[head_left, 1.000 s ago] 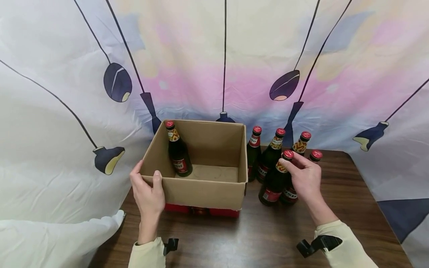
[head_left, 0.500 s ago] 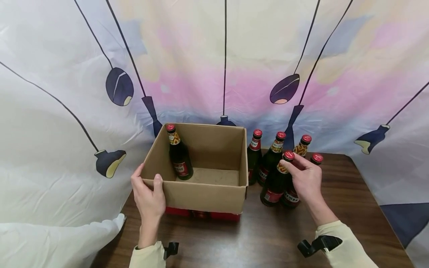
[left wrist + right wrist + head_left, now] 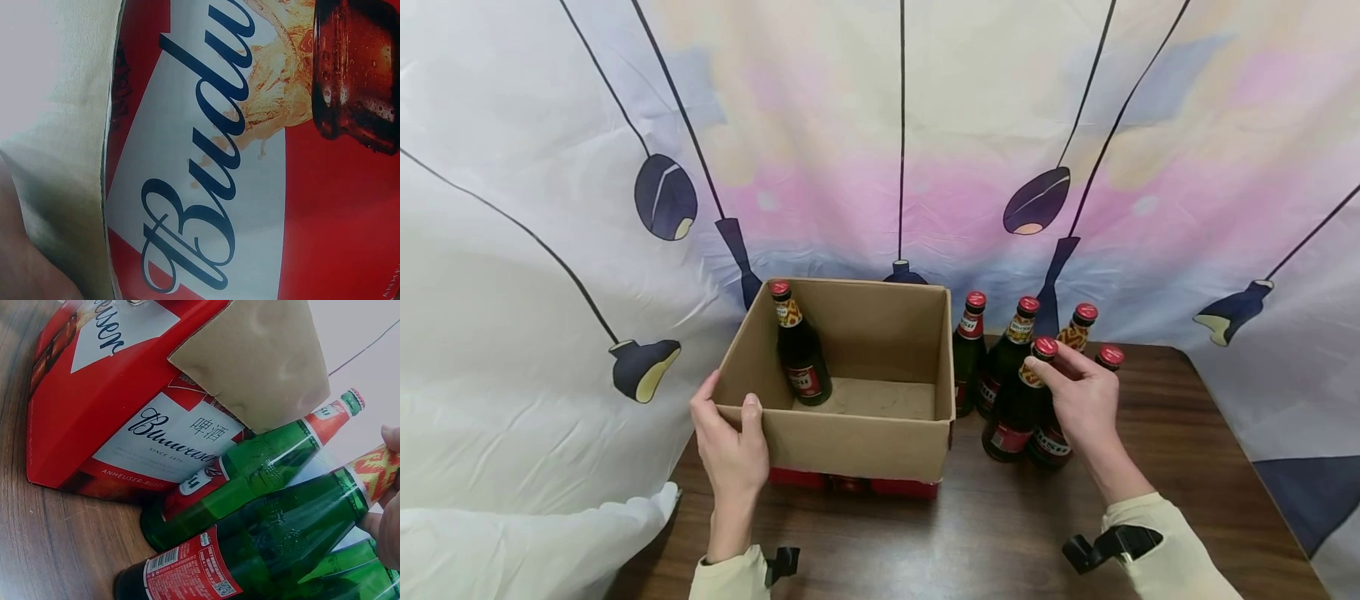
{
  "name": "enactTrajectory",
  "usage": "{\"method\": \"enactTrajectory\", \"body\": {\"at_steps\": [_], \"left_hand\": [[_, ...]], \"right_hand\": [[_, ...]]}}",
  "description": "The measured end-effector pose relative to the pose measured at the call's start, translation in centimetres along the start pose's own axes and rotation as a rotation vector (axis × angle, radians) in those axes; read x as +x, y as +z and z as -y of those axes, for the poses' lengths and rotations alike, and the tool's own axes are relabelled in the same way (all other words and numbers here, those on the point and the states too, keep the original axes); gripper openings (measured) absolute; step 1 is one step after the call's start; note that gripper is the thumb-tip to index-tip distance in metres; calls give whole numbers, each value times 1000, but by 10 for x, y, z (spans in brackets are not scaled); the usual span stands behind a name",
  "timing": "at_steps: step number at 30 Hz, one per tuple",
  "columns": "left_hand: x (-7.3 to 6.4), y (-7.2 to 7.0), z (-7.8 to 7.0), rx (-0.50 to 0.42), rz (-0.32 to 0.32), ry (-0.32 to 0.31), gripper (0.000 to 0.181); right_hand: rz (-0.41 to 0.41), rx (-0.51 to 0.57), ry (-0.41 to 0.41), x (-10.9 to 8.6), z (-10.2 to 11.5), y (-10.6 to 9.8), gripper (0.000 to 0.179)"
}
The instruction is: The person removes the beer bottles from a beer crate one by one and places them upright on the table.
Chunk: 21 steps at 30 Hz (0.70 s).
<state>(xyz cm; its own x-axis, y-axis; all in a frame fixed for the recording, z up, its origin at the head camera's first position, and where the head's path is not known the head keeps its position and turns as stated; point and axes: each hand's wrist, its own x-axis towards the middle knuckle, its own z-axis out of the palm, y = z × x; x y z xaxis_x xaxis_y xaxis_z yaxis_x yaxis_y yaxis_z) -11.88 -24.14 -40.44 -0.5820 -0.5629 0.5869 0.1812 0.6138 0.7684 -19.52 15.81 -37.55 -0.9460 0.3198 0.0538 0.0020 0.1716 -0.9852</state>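
My left hand [image 3: 733, 446] grips the front left corner of an open cardboard box [image 3: 857, 442], its thumb lying over the folded-out front flap. Inside the box, one green beer bottle [image 3: 803, 358] with a red cap stands in the back left part. To the right of the box, my right hand [image 3: 1084, 400] pinches the neck of another beer bottle [image 3: 1011, 417] just under its red cap. The right wrist view shows thumb and fingers at the patterned neck label of this green bottle [image 3: 287, 531]. The left wrist view shows the box's red printed side [image 3: 337, 206] and brown flap [image 3: 62, 125].
Several more green bottles stand close around the held one, including one beside the box wall [image 3: 970, 350] and one partly behind the right hand [image 3: 1051, 446]. All rest on a dark wooden table [image 3: 1000, 533]. A patterned cloth [image 3: 850, 125] hangs behind.
The scene sits slightly lower in the head view than a second ago. Both hands keep their holds, and the box and bottles stay in place.
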Motion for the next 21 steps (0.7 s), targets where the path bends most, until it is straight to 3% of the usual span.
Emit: {"method": "enactTrajectory", "body": {"at_steps": [9,15,21], "left_hand": [[0,0,0,-6,-5,8,60],[0,-1,1,-9,-11,-3,60],[0,0,0,-12,-2,-8,61]], "right_hand": [[31,16,-5,-1,3,-3,49],[63,50,-49,-1,17,-3,51],[44,67,-100,-1,33,-5,50]]}}
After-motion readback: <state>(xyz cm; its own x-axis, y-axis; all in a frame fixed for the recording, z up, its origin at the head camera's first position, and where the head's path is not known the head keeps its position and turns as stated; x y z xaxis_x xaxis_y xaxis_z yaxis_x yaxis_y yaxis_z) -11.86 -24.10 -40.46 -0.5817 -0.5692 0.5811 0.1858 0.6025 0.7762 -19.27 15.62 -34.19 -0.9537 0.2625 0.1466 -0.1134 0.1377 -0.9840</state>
